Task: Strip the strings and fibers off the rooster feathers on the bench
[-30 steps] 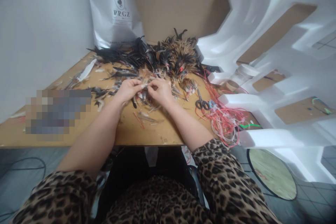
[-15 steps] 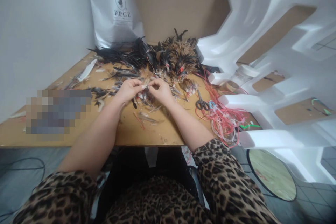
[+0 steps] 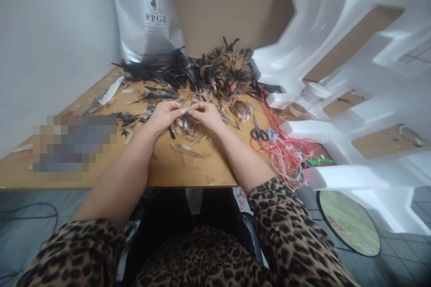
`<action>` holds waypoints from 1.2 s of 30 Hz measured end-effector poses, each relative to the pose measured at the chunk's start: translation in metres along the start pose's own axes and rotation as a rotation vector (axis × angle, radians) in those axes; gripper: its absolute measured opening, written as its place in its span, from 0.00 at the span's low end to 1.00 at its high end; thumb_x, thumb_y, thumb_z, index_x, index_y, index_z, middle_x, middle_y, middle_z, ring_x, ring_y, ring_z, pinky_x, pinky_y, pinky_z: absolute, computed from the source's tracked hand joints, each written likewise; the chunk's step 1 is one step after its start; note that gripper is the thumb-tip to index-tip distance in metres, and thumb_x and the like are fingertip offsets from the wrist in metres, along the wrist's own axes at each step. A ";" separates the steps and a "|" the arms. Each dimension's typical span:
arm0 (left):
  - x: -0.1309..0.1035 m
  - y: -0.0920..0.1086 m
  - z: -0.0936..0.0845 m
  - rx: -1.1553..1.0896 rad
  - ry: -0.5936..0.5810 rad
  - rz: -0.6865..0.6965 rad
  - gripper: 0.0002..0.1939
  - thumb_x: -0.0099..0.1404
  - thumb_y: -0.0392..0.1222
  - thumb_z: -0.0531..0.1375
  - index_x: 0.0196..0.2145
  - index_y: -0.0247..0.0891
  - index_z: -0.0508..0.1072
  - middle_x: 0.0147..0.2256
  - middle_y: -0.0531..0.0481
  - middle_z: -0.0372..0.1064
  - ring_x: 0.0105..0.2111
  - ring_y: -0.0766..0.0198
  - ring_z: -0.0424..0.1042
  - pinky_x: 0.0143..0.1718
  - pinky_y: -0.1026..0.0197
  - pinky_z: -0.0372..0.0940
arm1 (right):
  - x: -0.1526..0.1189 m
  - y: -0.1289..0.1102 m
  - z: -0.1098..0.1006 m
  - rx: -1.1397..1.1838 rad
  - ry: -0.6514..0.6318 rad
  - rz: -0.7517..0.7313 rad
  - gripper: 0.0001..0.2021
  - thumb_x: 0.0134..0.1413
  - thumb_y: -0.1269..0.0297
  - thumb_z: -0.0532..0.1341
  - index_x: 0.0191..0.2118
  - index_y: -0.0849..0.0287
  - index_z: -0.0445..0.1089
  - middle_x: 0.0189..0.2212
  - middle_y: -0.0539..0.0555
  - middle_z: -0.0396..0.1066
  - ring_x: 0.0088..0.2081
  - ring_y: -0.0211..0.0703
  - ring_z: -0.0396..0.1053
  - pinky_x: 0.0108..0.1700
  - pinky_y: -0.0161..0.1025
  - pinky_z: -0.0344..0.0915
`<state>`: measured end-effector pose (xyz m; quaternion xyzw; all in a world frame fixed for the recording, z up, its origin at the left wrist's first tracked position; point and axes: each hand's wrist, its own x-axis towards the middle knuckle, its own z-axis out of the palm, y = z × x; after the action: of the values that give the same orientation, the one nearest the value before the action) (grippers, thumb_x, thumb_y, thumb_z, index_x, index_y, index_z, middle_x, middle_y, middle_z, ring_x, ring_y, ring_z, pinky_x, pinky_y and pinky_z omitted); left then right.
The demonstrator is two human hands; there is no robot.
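Observation:
Over the scattered feathers at the middle of the table, my left hand [image 3: 165, 115] and my right hand [image 3: 207, 115] meet fingertip to fingertip. Both are closed in a pinch at the base of a tan feather tuft [image 3: 185, 93], which rises just beyond the fingers. The exact grip is partly hidden by the fingers. Small loose feathers [image 3: 188, 126] lie right under my hands. Behind them spreads a pile of long black feathers [image 3: 175, 71], with a bundle of brown feathers [image 3: 235, 69] to its right.
Black-handled scissors [image 3: 259, 132] lie right of my hands, beside a tangle of pink and red string [image 3: 289, 154]. White foam pieces [image 3: 340, 177] border the right side. A white feather [image 3: 112, 90] lies at left, and a silver printed bag [image 3: 144, 13] stands behind.
My right hand has shifted very slightly left, closer to the left fingertips. Otherwise the hands keep their pinch in the same place, and the things on the table lie as before.

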<state>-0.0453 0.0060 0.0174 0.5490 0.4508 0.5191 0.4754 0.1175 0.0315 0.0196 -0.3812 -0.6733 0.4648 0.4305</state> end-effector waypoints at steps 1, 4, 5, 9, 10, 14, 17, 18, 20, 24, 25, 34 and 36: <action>0.000 -0.001 0.000 0.003 -0.001 0.005 0.12 0.47 0.43 0.67 0.23 0.32 0.70 0.15 0.54 0.62 0.13 0.73 0.58 0.16 0.69 0.54 | 0.000 0.000 0.000 0.001 0.004 0.014 0.10 0.39 0.61 0.63 0.27 0.64 0.71 0.22 0.49 0.68 0.24 0.33 0.62 0.29 0.33 0.60; 0.002 -0.004 -0.002 -0.023 0.019 0.018 0.11 0.47 0.42 0.66 0.23 0.33 0.70 0.15 0.54 0.63 0.14 0.73 0.58 0.16 0.69 0.54 | 0.000 0.000 0.000 -0.021 0.044 -0.007 0.09 0.38 0.62 0.63 0.27 0.64 0.70 0.22 0.49 0.68 0.24 0.33 0.63 0.30 0.33 0.60; 0.003 -0.005 -0.003 -0.045 0.031 0.025 0.11 0.47 0.42 0.66 0.24 0.33 0.70 0.15 0.54 0.63 0.14 0.73 0.58 0.16 0.69 0.54 | 0.000 -0.001 -0.001 -0.033 0.055 -0.018 0.09 0.39 0.63 0.63 0.27 0.64 0.70 0.22 0.49 0.69 0.24 0.33 0.63 0.31 0.33 0.61; 0.005 -0.007 -0.005 -0.123 0.039 0.048 0.10 0.47 0.41 0.66 0.24 0.33 0.71 0.17 0.54 0.64 0.15 0.73 0.58 0.17 0.69 0.54 | 0.000 -0.002 -0.002 -0.042 0.074 -0.019 0.08 0.40 0.63 0.63 0.27 0.63 0.70 0.23 0.49 0.69 0.25 0.33 0.63 0.33 0.33 0.62; 0.005 -0.007 -0.005 -0.130 0.031 0.045 0.10 0.46 0.41 0.66 0.24 0.33 0.71 0.17 0.54 0.64 0.15 0.73 0.58 0.17 0.69 0.54 | 0.000 -0.001 -0.003 -0.033 0.069 -0.018 0.08 0.40 0.63 0.62 0.27 0.63 0.70 0.23 0.49 0.68 0.25 0.33 0.63 0.33 0.34 0.62; 0.004 -0.004 -0.003 -0.119 0.025 0.027 0.10 0.47 0.41 0.66 0.23 0.33 0.71 0.16 0.54 0.63 0.15 0.73 0.58 0.18 0.69 0.55 | 0.001 0.002 -0.003 0.001 0.065 -0.057 0.13 0.41 0.60 0.63 0.34 0.61 0.70 0.28 0.49 0.70 0.29 0.35 0.65 0.36 0.36 0.64; 0.002 -0.002 -0.001 -0.059 0.037 0.035 0.11 0.47 0.42 0.66 0.24 0.33 0.71 0.16 0.55 0.62 0.15 0.73 0.57 0.17 0.69 0.55 | 0.000 0.000 -0.004 -0.115 0.275 -0.234 0.15 0.42 0.60 0.63 0.39 0.59 0.69 0.35 0.52 0.69 0.38 0.39 0.66 0.44 0.39 0.63; 0.002 -0.001 -0.001 -0.039 0.037 0.039 0.11 0.47 0.43 0.66 0.24 0.33 0.70 0.16 0.55 0.62 0.15 0.73 0.57 0.17 0.69 0.54 | -0.001 -0.002 -0.004 -0.178 0.339 -0.306 0.13 0.44 0.61 0.63 0.37 0.59 0.69 0.37 0.53 0.69 0.40 0.40 0.66 0.46 0.40 0.62; 0.001 0.000 -0.001 -0.008 0.032 0.040 0.11 0.48 0.43 0.66 0.24 0.33 0.70 0.16 0.55 0.62 0.15 0.73 0.57 0.17 0.69 0.54 | -0.003 -0.005 -0.005 -0.299 0.364 -0.411 0.07 0.47 0.61 0.61 0.32 0.58 0.70 0.36 0.53 0.68 0.43 0.41 0.65 0.50 0.41 0.60; 0.000 0.002 -0.001 0.023 0.024 0.041 0.11 0.48 0.43 0.66 0.23 0.33 0.69 0.16 0.55 0.62 0.15 0.73 0.58 0.17 0.69 0.53 | -0.006 -0.008 -0.006 -0.512 0.198 -0.434 0.06 0.50 0.62 0.60 0.31 0.57 0.72 0.33 0.51 0.70 0.41 0.41 0.65 0.49 0.42 0.56; 0.000 0.002 -0.001 0.024 0.022 0.044 0.12 0.47 0.43 0.66 0.23 0.33 0.69 0.16 0.55 0.62 0.15 0.73 0.58 0.17 0.69 0.53 | -0.007 -0.008 -0.005 -0.567 0.179 -0.432 0.06 0.50 0.63 0.60 0.32 0.57 0.73 0.34 0.51 0.71 0.42 0.42 0.65 0.49 0.43 0.55; 0.001 -0.002 -0.001 -0.032 -0.007 0.042 0.12 0.47 0.43 0.67 0.23 0.33 0.70 0.16 0.54 0.63 0.14 0.73 0.58 0.17 0.68 0.54 | -0.014 -0.015 -0.007 -0.943 0.072 -0.476 0.10 0.57 0.63 0.54 0.37 0.57 0.72 0.39 0.54 0.70 0.46 0.45 0.60 0.52 0.47 0.42; 0.001 -0.004 -0.002 -0.040 -0.012 0.042 0.11 0.47 0.43 0.67 0.23 0.33 0.70 0.16 0.54 0.62 0.14 0.73 0.58 0.17 0.69 0.54 | -0.014 -0.016 -0.007 -0.939 0.081 -0.480 0.09 0.56 0.64 0.54 0.36 0.57 0.72 0.38 0.54 0.70 0.45 0.45 0.60 0.52 0.47 0.42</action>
<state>-0.0468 0.0079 0.0141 0.5516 0.4258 0.5346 0.4781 0.1270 0.0167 0.0333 -0.3858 -0.8602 -0.0137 0.3331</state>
